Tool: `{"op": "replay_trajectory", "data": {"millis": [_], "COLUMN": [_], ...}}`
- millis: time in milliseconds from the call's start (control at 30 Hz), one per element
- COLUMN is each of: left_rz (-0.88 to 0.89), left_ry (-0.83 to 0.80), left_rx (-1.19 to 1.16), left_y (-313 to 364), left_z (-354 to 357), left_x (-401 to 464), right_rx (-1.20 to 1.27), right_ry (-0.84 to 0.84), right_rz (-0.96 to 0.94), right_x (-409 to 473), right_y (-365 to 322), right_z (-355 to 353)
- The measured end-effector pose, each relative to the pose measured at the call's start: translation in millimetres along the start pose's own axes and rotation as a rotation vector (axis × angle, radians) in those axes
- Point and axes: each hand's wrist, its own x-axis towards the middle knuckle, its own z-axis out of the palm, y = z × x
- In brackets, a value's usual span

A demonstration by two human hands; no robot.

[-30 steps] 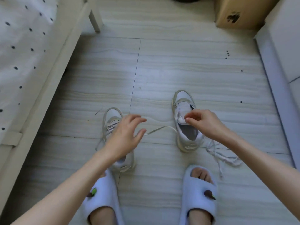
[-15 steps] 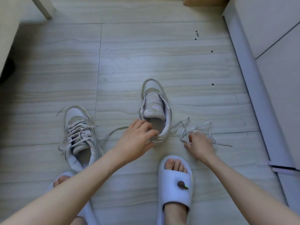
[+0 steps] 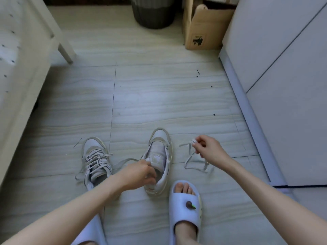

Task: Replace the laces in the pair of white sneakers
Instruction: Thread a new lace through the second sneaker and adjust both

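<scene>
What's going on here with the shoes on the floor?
A person is relacing a pair of white sneakers. The left hand grips the collar of the unlaced sneaker, while the right hand pinches one end of a loose lace lying on the floor. The other sneaker has its lace in, untied.

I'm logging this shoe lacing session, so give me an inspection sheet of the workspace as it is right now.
Surface: pale tiled floor, a few dark specks.
Job's things: left sneaker laced, ends trailing; right sneaker unlaced; loose lace on the floor beside it.
Clutter: slipper on a foot.
Grippers: left hand grips the right sneaker's collar; right hand pinches one end of the loose lace.
Cables: nothing seen.
Surroundings: dark bin, cardboard box, white cabinet, bed frame.
</scene>
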Motion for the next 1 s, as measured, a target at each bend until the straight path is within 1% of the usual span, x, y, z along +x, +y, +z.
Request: {"op": "replay_trajectory", "data": {"millis": [33,67,167,233,267,333,433,500,600,700,867,933,1000], "left_rz": [-0.009,-0.016,0.011,0.06,0.091,0.158,0.207,0.235,0.261,0.249,0.12,0.103,0.126], "left_ry": [0.032,0.102,0.412,0.547,0.562,0.555,0.564,0.629,0.752,0.791,0.692,0.665,0.678], "left_rx": [-0.04,-0.083,-0.292,-0.488,-0.562,-0.611,-0.624,-0.706,-0.875,-1.04,-1.004,-1.082,-1.244], "left_y": [4,10,30,50,61,79,100,112,121,116,83,68,59], "left_z": [-19,-41,-111,-154,-173,-198,-217,-223,-232,-229,-203,-198,-199], "left_x": [-3,-7,-23,-41,-52,-70,-96,-114,-142,-165,-188,-199,-207], "right_rx": [-0.002,-0.003,0.001,0.002,0.002,0.01,0.068,0.154,0.275,0.389,0.41,0.426,0.419], "right_ry": [0.001,-0.001,0.005,0.005,-0.002,-0.003,0.091,0.146,0.204,0.241,0.291,0.289,0.305], "right_rz": [-0.037,-0.075,-0.197,-0.293,-0.338,-0.418,-0.512,-0.532,-0.517,-0.441,-0.249,-0.193,-0.142], "right_x": [-4,-9,-32,-53,-64,-86,-115,-131,-147,-151,-136,-128,-122], "right_y": [-20,-40,-105,-148,-167,-202,-241,-258,-268,-259,-223,-210,-199], "right_z": [-10,-21,-49,-65,-72,-84,-97,-102,-105,-104,-101,-104,-103]}}
